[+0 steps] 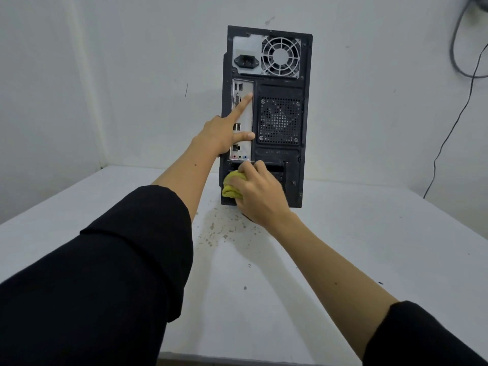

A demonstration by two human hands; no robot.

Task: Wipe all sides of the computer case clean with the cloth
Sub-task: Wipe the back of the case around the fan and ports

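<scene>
computer case [280, 165] stands upright on the white table [369, 247], rear panel facing the person, left hand [224, 133] bracing it with straight fingers while the right hand [260, 192] grips the bunched yellow cloth [230, 186] low down; cloth threads could snag on the slots.

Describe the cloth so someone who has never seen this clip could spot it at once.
Start at the black upright computer case standing on the white table, back panel facing the camera. At the panel's lower left, the right hand grips a bunched yellow-green cloth against it. It is the only brightly coloured item there.
</scene>
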